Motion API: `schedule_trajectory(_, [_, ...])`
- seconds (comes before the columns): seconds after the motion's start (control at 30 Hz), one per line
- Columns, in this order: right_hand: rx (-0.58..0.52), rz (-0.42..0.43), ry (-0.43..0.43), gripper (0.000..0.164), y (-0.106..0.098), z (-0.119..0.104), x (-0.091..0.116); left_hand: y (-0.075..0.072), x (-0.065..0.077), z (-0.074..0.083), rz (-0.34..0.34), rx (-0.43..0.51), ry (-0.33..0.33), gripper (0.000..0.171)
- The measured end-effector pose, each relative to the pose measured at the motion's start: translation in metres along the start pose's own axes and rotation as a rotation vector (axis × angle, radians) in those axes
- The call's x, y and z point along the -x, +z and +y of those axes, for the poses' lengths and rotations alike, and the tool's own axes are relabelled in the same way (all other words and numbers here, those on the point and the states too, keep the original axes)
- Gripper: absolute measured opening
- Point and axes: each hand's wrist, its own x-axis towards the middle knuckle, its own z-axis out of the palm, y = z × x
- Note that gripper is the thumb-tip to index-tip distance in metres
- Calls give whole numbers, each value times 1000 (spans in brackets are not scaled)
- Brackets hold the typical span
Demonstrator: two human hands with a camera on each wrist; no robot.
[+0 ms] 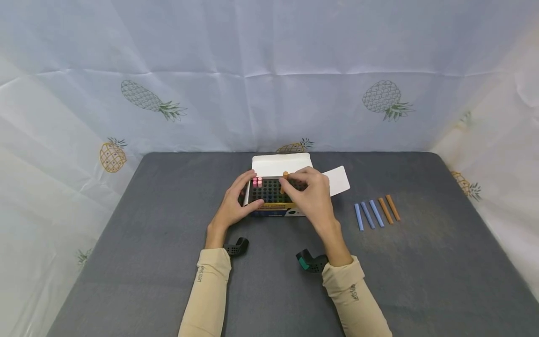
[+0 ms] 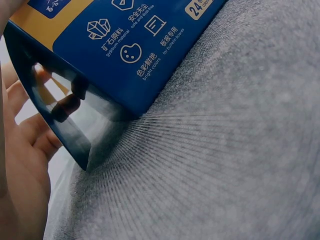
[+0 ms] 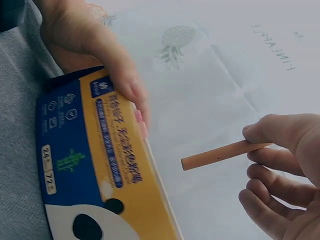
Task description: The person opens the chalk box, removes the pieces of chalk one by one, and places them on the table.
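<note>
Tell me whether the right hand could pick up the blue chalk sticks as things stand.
Probably not yet: the right hand pinches an orange chalk stick. Otherwise the way looks free, with only tabletop between it and the three blue chalk sticks.

A pale cloth [image 1: 269, 42] hangs behind and down both sides, creased and wrinkled, printed with grey and orange pineapples [image 1: 112, 157]; in the right wrist view its lettering [image 3: 273, 47] reads backwards; before it stands a dark grey table [image 1: 147, 262] with rounded far corners; the light looks soft, bluish across the back.
</note>
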Motion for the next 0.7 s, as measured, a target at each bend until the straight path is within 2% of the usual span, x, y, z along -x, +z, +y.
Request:
schedule_trajectory(0.23, [11,2,-14,14,-12,2,-2,0,1,-1,1,0,-1,78])
schedule_trajectory(0.47, [7,6,21,12,-27,6,-4,0,1,-1,-10,-3,-15,77])
schedule_trajectory(0.7, [36,61,16,11,-43,14,-6,1,1,-3,-8,-5,-5,80])
